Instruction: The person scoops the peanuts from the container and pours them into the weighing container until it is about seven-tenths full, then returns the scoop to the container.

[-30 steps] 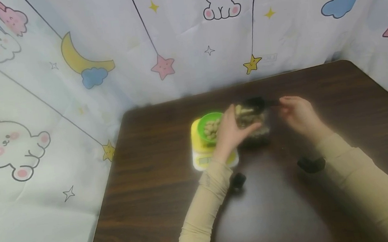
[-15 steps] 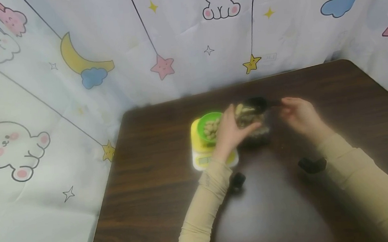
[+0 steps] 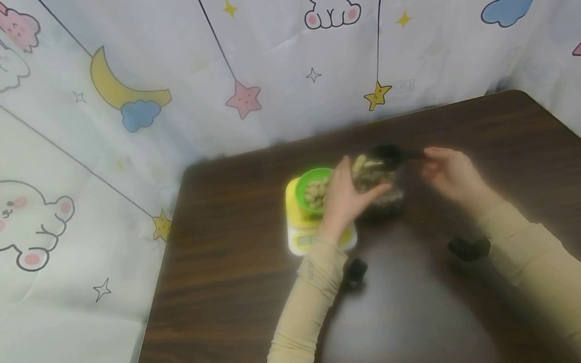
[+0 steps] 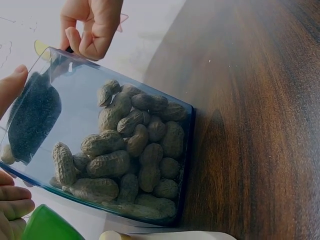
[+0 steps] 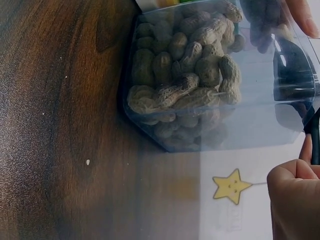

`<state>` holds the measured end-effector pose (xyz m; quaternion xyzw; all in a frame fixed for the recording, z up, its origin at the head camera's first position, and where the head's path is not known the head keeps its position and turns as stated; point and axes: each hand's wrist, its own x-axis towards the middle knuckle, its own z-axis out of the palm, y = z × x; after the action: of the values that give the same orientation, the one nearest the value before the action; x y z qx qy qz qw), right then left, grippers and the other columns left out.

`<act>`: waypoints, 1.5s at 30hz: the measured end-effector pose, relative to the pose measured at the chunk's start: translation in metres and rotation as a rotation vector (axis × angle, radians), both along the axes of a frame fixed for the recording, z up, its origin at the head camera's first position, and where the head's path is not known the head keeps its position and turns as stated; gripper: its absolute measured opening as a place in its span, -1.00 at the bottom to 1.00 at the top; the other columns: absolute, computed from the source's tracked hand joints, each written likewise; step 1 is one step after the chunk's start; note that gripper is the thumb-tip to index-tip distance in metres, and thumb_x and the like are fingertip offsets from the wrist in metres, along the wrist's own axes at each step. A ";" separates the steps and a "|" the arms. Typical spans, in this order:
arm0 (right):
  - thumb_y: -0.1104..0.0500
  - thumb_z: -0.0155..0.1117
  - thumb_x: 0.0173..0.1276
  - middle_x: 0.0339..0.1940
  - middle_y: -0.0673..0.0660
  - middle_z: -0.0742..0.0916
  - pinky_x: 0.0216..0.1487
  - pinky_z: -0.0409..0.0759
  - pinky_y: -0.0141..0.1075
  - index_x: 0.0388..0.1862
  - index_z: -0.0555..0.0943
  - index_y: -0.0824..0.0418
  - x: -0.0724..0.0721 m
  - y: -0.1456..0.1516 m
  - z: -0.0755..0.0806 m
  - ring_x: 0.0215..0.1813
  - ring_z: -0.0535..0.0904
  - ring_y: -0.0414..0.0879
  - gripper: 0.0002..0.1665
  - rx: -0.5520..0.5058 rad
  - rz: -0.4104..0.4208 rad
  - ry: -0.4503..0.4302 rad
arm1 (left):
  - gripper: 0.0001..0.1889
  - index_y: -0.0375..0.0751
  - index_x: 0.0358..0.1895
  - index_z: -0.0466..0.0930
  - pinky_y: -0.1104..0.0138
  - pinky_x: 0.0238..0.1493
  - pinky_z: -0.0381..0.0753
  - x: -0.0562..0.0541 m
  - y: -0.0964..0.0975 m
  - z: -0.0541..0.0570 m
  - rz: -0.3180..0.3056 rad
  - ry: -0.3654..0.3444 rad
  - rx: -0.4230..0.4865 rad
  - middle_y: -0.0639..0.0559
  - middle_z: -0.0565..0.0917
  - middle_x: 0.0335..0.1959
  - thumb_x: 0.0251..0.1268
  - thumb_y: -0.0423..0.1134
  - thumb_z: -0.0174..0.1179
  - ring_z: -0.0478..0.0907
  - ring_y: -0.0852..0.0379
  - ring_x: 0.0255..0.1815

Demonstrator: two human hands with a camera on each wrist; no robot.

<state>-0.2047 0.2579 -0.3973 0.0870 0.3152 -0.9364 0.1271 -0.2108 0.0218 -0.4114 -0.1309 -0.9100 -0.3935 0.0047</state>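
Note:
My left hand (image 3: 344,200) grips a clear plastic container (image 3: 385,199), its thumb on the near side. Several unshelled peanuts (image 4: 107,165) fill the container's lower part. A black scoop (image 4: 35,117) sits inside the upper part, above the pile; a peanut (image 4: 7,155) shows by its edge. My right hand (image 3: 451,179) pinches the scoop's dark handle (image 3: 412,154) beyond the right rim. Left of the container, a green bowl (image 3: 315,172) holding more peanuts stands on a yellow and white kitchen scale (image 3: 297,235), partly covered by my left hand.
All this stands on a dark wood-grain table (image 3: 224,256). Behind it hangs a white cloth (image 3: 279,50) with cartoon prints. Small black objects appear by the left wrist (image 3: 356,271) and the right wrist (image 3: 468,248). Tiny pale crumbs (image 5: 88,162) lie on the tabletop.
My right hand and the scoop have shifted slightly to the right over the container. The left hand, container, bowl and scale stay in place.

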 end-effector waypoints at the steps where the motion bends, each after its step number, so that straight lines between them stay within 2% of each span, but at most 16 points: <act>1: 0.38 -0.06 0.40 -0.35 0.02 0.42 -0.45 0.49 -0.37 -0.25 0.29 0.20 0.000 0.000 0.000 -0.59 0.39 -0.16 -0.89 0.004 0.002 -0.004 | 0.20 -0.02 0.48 -0.09 0.09 0.45 0.19 0.000 0.000 0.000 0.001 0.003 -0.001 -0.03 0.11 0.49 -0.25 0.52 0.16 0.11 0.00 0.48; 5: 0.35 -0.10 0.43 -0.16 -0.04 0.29 -0.45 0.47 -0.40 -0.08 0.15 0.12 -0.001 0.001 0.001 -0.59 0.38 -0.17 -0.78 0.022 0.016 -0.024 | 0.20 -0.02 0.48 -0.09 0.10 0.45 0.19 0.001 -0.001 0.001 0.002 0.010 -0.005 -0.02 0.11 0.49 -0.25 0.52 0.16 0.12 0.01 0.47; 8: 0.34 -0.11 0.44 -0.15 -0.03 0.26 -0.45 0.46 -0.40 -0.06 0.11 0.10 0.000 0.000 0.002 -0.60 0.37 -0.17 -0.75 0.021 0.023 -0.029 | 0.20 -0.02 0.48 -0.10 0.10 0.45 0.19 0.002 -0.002 0.002 0.000 0.008 -0.007 -0.02 0.11 0.49 -0.25 0.52 0.16 0.12 0.01 0.48; 12: 0.36 -0.12 0.44 -0.34 0.03 0.42 -0.48 0.48 -0.37 -0.23 0.27 0.20 0.000 -0.002 0.003 -0.62 0.37 -0.15 -0.92 -0.011 0.025 -0.009 | 0.21 -0.01 0.48 -0.13 0.10 0.46 0.16 0.003 -0.005 0.005 0.004 -0.008 -0.001 0.00 0.07 0.51 -0.26 0.50 0.20 0.08 0.03 0.49; 15: 0.37 -0.13 0.43 -0.46 0.07 0.48 -0.49 0.50 -0.37 -0.34 0.36 0.25 0.000 -0.003 0.004 -0.62 0.39 -0.14 -0.86 -0.013 0.024 0.007 | 0.22 0.00 0.49 -0.15 0.10 0.47 0.13 0.002 -0.008 0.008 0.011 -0.006 -0.009 0.01 0.04 0.51 -0.25 0.48 0.22 0.05 0.03 0.50; 17: 0.38 -0.12 0.43 -0.48 0.08 0.49 -0.49 0.52 -0.38 -0.36 0.39 0.26 0.000 -0.004 0.006 -0.62 0.40 -0.15 -0.84 -0.002 0.022 0.009 | 0.22 0.00 0.49 -0.16 0.11 0.48 0.11 0.002 -0.010 0.009 0.012 -0.001 -0.022 0.01 0.03 0.51 -0.25 0.49 0.20 0.04 0.04 0.51; 20: 0.38 -0.13 0.43 -0.41 0.07 0.47 -0.47 0.54 -0.37 -0.34 0.39 0.27 0.001 -0.005 0.006 -0.60 0.42 -0.13 -0.84 -0.007 0.028 0.005 | 0.24 0.02 0.49 -0.19 0.12 0.48 0.10 0.001 -0.012 0.008 0.009 -0.005 -0.025 0.01 0.01 0.52 -0.28 0.55 0.15 0.02 0.05 0.51; 24: 0.38 -0.12 0.42 -0.28 0.06 0.41 -0.44 0.54 -0.36 -0.23 0.30 0.23 0.002 -0.005 0.005 -0.58 0.43 -0.12 -0.92 -0.014 0.043 -0.003 | 0.26 0.05 0.49 -0.22 0.11 0.49 0.08 0.000 -0.013 0.005 0.005 -0.015 -0.012 0.03 -0.02 0.53 -0.33 0.59 0.09 0.00 0.06 0.52; 31: 0.32 -0.23 0.48 -0.05 -0.02 0.14 -0.47 0.48 -0.40 0.05 -0.03 0.01 0.001 -0.002 0.002 -0.57 0.38 -0.14 -0.67 0.010 0.064 -0.056 | 0.24 0.05 0.49 -0.23 0.11 0.49 0.06 0.001 -0.015 0.005 0.006 -0.032 0.003 0.03 -0.04 0.53 -0.27 0.52 0.17 -0.03 0.05 0.52; 36: 0.30 -0.24 0.48 -0.10 0.01 0.21 -0.48 0.48 -0.39 0.08 -0.10 -0.04 0.000 -0.001 0.004 -0.59 0.37 -0.14 -0.60 0.003 0.069 -0.079 | 0.21 0.07 0.49 -0.22 0.10 0.49 0.06 0.002 -0.019 0.008 0.023 -0.050 0.020 0.05 -0.04 0.53 -0.23 0.46 0.23 -0.02 0.06 0.52; 41: 0.35 -0.08 0.41 -0.29 0.08 0.39 -0.49 0.51 -0.37 -0.07 -0.03 0.02 -0.001 -0.004 0.009 -0.62 0.38 -0.12 -0.60 -0.029 0.058 -0.053 | 0.23 0.08 0.49 -0.21 0.08 0.50 0.04 0.001 -0.025 0.011 0.050 -0.068 0.018 0.07 -0.05 0.53 -0.28 0.49 0.21 -0.04 0.06 0.53; 45: 0.36 -0.07 0.41 -0.41 0.10 0.46 -0.50 0.53 -0.36 -0.17 0.08 0.11 -0.002 -0.010 0.017 -0.62 0.42 -0.10 -0.74 -0.053 0.058 -0.008 | 0.24 0.07 0.49 -0.21 0.07 0.51 0.00 0.000 -0.032 0.015 0.073 -0.072 0.032 0.07 -0.05 0.53 -0.28 0.47 0.24 -0.08 0.03 0.54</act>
<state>-0.2070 0.2484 -0.3806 0.0780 0.2923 -0.9400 0.1576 -0.2109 -0.0103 -0.3967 -0.0831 -0.9074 -0.4119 -0.0118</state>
